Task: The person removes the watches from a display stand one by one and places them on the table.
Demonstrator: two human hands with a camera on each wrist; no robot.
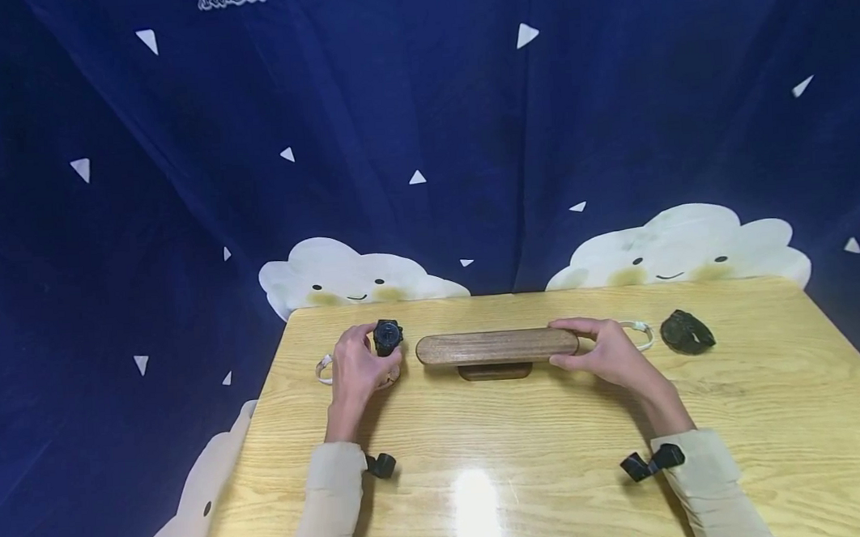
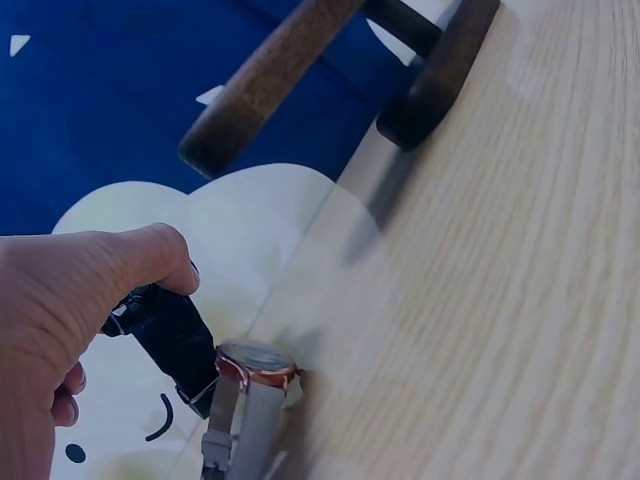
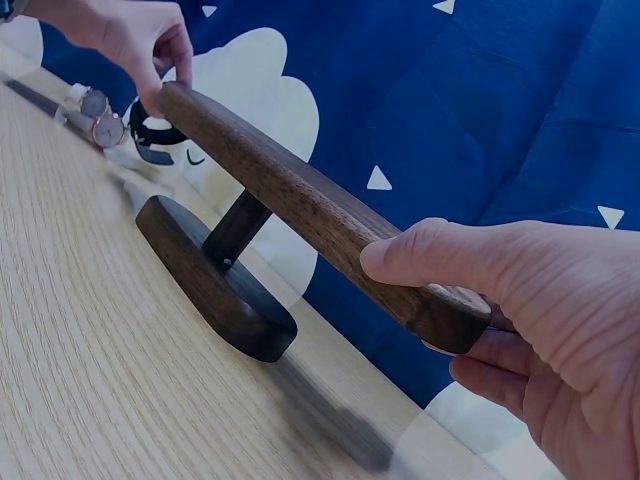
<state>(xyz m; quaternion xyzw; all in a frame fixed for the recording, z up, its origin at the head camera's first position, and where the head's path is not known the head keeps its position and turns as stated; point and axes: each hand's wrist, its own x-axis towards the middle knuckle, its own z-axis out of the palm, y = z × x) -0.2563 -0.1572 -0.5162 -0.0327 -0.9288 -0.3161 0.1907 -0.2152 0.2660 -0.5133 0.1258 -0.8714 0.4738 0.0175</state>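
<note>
In the head view my left hand (image 1: 351,366) pinches a black wristwatch (image 1: 387,336) just left of a dark wooden watch stand (image 1: 496,347). The left wrist view shows its black strap (image 2: 165,330) below my thumb, apart from the stand. The stand has a long rounded bar on a post, with a smaller oval base (image 3: 220,285) on the table. My right hand (image 1: 613,355) grips the bar's right end, thumb on the near side and fingers beneath. A rose-gold watch (image 2: 258,362) with a pale strap stands on the table near my left hand.
Another pale-strapped watch (image 1: 323,370) lies left of my left hand. Behind my right hand is a white band (image 1: 641,332), and beside it a dark crumpled-looking item (image 1: 686,332). A blue curtain (image 1: 422,123) with clouds hangs behind the wooden table (image 1: 557,456).
</note>
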